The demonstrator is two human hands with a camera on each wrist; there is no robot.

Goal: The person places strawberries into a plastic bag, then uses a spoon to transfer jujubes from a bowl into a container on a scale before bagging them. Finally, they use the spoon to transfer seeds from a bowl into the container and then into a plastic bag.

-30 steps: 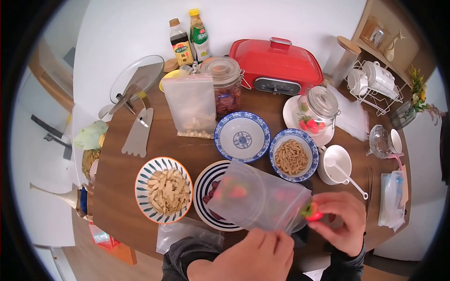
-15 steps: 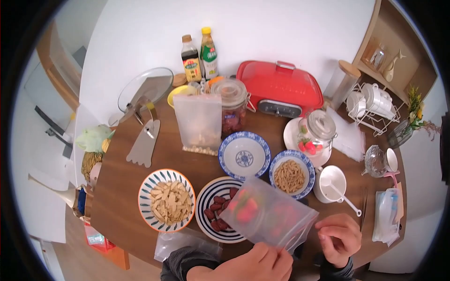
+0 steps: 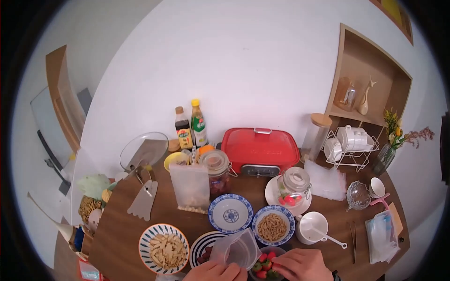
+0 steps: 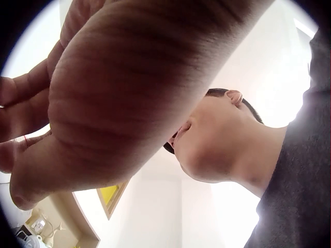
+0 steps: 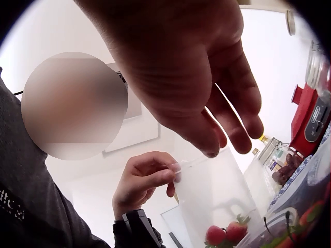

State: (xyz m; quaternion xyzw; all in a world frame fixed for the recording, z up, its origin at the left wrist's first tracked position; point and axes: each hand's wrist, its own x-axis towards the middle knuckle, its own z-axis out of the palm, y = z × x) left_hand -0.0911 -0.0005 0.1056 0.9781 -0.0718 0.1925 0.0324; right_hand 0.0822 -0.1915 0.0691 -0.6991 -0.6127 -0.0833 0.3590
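My left hand [image 3: 217,271] pinches the top edge of a translucent plastic bag [image 3: 236,249]. The right wrist view shows that pinch and two red strawberries [image 5: 216,235] low in the bag. My right hand [image 3: 303,264] is over a bowl of strawberries [image 3: 265,266], fingertips at the fruit in the head view. In the right wrist view its fingers [image 5: 223,111] are loosely extended, with nothing seen between them. Beside the bag sits a striped plate [image 3: 199,243] of red dates, partly covered by it. The left wrist view shows mostly the palm.
Nearby stand a bowl of pale strips [image 3: 164,253], a blue-rimmed bowl [image 3: 230,213], a bowl of light brown pieces [image 3: 272,226] and a white cup [image 3: 311,227] with a spoon. Behind are a strawberry jar [image 3: 293,185], a date jar [image 3: 218,173] and a red cooker [image 3: 260,150].
The strawberry that my right fingers held at the bag's mouth has left them. That hand has moved to the strawberry bowl. My left hand keeps the bag, and the head view has tilted up.
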